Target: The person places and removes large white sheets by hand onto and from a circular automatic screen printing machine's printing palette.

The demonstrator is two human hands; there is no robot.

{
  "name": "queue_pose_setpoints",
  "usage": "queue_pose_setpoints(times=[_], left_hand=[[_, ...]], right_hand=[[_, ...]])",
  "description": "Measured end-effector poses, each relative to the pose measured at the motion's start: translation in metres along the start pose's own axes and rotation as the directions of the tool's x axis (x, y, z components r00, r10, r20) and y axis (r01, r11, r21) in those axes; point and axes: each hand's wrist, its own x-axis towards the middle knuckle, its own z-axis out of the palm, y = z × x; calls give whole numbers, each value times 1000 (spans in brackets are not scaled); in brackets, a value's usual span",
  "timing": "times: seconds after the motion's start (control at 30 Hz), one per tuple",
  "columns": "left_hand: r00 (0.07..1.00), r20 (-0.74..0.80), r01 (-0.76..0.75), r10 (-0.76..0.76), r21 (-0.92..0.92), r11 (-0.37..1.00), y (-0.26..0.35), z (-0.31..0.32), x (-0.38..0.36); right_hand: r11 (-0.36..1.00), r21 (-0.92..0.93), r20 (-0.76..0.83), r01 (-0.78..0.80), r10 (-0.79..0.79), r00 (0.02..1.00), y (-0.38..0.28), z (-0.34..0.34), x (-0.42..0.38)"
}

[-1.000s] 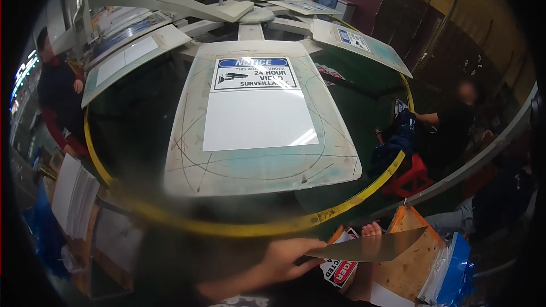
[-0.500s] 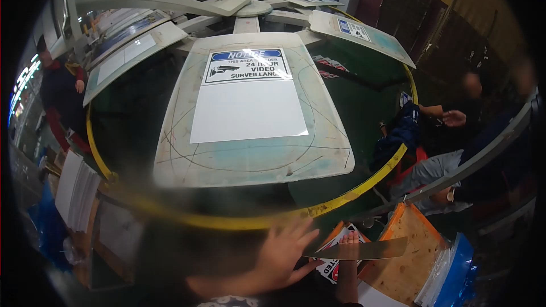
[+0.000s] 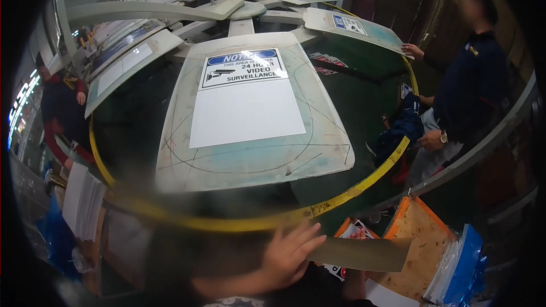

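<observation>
A thin, dull greyish sheet [image 3: 369,254] is held low in front of me, above the front floor area. My right hand [image 3: 357,234] grips it, the fingertips showing over its far edge and the rest partly hidden by it. My left hand [image 3: 291,253] is at the sheet's left end, fingers stretched out and lying against or just over that edge. Beyond, a large pale board [image 3: 250,165] carries a white sheet [image 3: 247,115] with a printed "Notice 24 hour video surveillance" sign [image 3: 242,69] on its upper part.
A yellow ring rail [image 3: 352,193] curves around the boards. Further boards, one with a printed sign [image 3: 348,24], surround the hub. At right stands a person [image 3: 472,79], hand on a board edge. An orange-edged wooden board [image 3: 418,233] is lower right; stacked white sheets [image 3: 82,202] are at left.
The sheet has tilted so more of its face shows. My left-hand fingers have come closer together. The person at right has straightened up and put a hand on the board edge.
</observation>
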Motion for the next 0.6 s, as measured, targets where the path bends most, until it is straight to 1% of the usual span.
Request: queue_pose_setpoints(times=[0.07,0.13,0.2,0.27,0.4,0.6], left_hand=[[1000,-11,12,-12,-37,999,-2,-1,1],[999,-19,32,-33,-72,997,-4,-1,1],[998,-47,42,-48,-111,993,-7,-2,2],[994,-93,43,-58,-151,988,-8,-1,2],[994,-77,61,-77,-187,980,-10,-1,0],[997,-53,40,-53,-212,977,-16,1,1]], right_hand=[[986,-166,70,8,4,998,2,-14,4],[985,-174,110,18,2,994,5,-16,5],[988,-152,59,0,9,998,7,-22,6],[992,-123,-45,-33,28,999,8,-28,7],[993,-98,-172,-62,44,984,10,-46,7],[993,-83,-249,-80,57,967,8,-62,9]])
